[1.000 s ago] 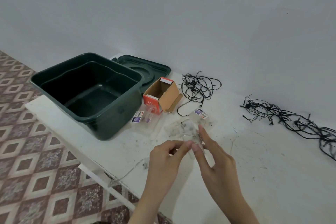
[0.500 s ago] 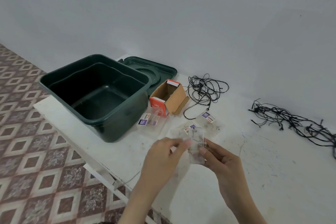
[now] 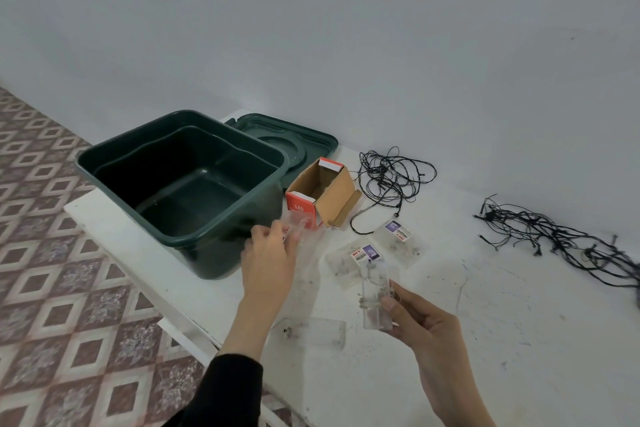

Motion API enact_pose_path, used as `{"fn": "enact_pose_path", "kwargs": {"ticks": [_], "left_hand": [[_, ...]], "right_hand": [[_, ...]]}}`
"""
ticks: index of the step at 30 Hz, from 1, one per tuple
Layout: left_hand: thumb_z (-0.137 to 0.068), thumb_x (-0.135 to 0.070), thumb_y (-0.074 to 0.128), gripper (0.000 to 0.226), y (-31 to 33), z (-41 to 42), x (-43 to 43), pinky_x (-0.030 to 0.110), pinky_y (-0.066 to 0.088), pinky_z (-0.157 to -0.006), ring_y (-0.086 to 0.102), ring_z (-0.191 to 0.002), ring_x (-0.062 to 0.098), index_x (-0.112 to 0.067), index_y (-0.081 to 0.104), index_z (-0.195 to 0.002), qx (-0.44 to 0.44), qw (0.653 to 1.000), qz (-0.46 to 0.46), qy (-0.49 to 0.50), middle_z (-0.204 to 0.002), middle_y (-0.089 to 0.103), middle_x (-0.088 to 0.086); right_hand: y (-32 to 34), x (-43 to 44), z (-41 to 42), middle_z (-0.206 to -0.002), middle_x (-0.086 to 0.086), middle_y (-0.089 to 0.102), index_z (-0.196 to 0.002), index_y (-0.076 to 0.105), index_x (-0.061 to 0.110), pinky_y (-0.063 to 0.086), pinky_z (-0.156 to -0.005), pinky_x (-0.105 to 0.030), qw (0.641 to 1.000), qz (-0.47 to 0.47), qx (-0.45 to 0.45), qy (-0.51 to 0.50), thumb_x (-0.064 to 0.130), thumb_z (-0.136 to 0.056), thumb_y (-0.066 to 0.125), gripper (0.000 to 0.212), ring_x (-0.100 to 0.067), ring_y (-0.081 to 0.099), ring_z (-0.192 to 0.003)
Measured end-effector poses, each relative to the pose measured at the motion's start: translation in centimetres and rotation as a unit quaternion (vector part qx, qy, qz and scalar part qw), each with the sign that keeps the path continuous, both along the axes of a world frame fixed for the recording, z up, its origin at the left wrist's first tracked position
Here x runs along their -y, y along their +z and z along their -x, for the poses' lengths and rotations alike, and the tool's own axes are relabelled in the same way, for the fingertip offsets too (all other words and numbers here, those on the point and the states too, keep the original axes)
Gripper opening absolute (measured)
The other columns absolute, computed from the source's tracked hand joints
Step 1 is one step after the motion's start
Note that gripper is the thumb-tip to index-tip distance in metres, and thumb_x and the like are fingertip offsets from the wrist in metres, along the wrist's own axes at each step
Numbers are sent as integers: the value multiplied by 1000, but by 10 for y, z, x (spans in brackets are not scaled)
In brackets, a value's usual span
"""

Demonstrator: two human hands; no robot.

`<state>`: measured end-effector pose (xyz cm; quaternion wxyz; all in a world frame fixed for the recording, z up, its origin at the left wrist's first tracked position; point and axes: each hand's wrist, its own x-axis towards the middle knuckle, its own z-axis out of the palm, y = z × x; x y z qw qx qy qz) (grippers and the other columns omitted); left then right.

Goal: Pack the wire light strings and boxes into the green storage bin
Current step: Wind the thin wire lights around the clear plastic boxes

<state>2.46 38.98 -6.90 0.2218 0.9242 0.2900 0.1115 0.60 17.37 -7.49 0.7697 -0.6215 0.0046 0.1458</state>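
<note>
Left fingers (image 3: pixel 277 230) now pinch the clear packet (image 3: pixel 297 224) just beside the green bin (image 3: pixel 180 239); motion blur, so the grip detail is soft. Right fingers (image 3: pixel 389 303) are curled round the clear case (image 3: pixel 375 305) with thin wire on it, held upright above the tabletop (image 3: pixel 485 340). Change: half a second ago both hands worked that case together; the left hand (image 3: pixel 268 263) has let go and reached over to the packet. Likely means the wound case goes into the packet next, not straight into the bin. Bin holds nothing yet, lid (image 3: pixel 291 139) off behind it. Still out: open cardboard box (image 3: pixel 329 194), two labelled packets (image 3: pixel 360 258), another case (image 3: pixel 318 333), both black light strings (image 3: pixel 391 177).
</note>
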Motion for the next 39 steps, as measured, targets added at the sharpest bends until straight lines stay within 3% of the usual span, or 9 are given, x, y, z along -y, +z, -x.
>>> {"fn": "enact_pose_path", "kwargs": {"ticks": [3, 7, 13, 19, 22, 25, 31, 35, 39], "left_hand": [[-91, -35, 54, 36, 4, -4, 1, 37, 50, -91, 55, -101, 24, -15, 49, -121, 5, 997, 75, 18, -124, 48, 11], [-89, -35, 58, 49, 9, -6, 1, 43, 48, -94, 52, -109, 26, -18, 39, -131, -2, 995, 93, 24, -123, 55, 10], [-85, -20, 66, 64, 13, -4, 7, 22, 42, -76, 50, -105, 19, -21, 27, -137, 29, 989, 144, 34, -138, 34, 10], [-75, -11, 75, 78, 28, 3, 8, 21, 46, -66, 54, -93, 14, -29, 30, -136, 92, 955, 282, 29, -122, 49, 5], [-75, -6, 74, 62, 50, 14, 24, 21, 52, -58, 61, -84, 15, -36, 42, -118, 128, 890, 438, 3, -111, 53, -1], [-73, 3, 72, 55, 69, 27, 44, 33, 57, -73, 65, -86, 24, -35, 48, -105, 152, 809, 567, -32, -109, 56, 3], [-67, 16, 69, 78, 91, 46, 76, 41, 59, -72, 68, -83, 32, -36, 43, -120, 189, 720, 657, -120, -117, 55, 17], [-70, 18, 59, 75, 99, 49, 89, 40, 58, -71, 67, -92, 36, -42, 55, -115, 216, 681, 683, -150, -121, 53, 20], [-60, 12, 61, 67, 100, 51, 96, 37, 57, -68, 67, -79, 25, -33, 61, -110, 270, 647, 697, -154, -98, 64, 11]], "right_hand": [[-2, 4, 0, -93, -9, 75, -108, 69, 6, 57, -64, -26, 1000, 11, 5, -11, 42, -54, 86, 67, -19, 71, -88], [-1, 10, -2, -92, -9, 75, -110, 68, 1, 59, -68, -30, 999, 13, -15, -39, 2, -81, 66, 29, -29, 69, -94], [8, 13, -4, -90, -8, 75, -106, 68, -1, 57, -61, -24, 998, -14, -17, -51, -2, -83, 62, 24, -25, 70, -87], [26, 7, -8, -95, -7, 75, -109, 69, 5, 58, -66, -25, 999, -21, 19, -41, 44, -51, 85, 71, -20, 71, -88], [45, 4, -12, -93, -7, 75, -108, 69, 4, 58, -66, -25, 998, -41, 33, -38, 22, -69, 75, 44, -18, 71, -82], [65, 3, -16, -96, -8, 75, -102, 73, 6, 57, -66, -26, 994, -68, 72, -47, 33, -58, 79, 52, -20, 72, -83], [105, 6, -8, -96, -9, 74, -99, 73, 6, 56, -68, -27, 985, -121, 102, -70, 25, -63, 67, 41, -22, 71, -88], [119, 7, 4, -91, 1, 76, -96, 73, 23, 56, -68, -23, 977, -108, 150, -110, 24, -65, 68, 32, -12, 71, -84], [122, 13, 11, -88, 6, 76, -94, 74, 28, 56, -75, -25, 969, -40, 191, -153, 17, -73, 65, 25, -9, 71, -83]]}}
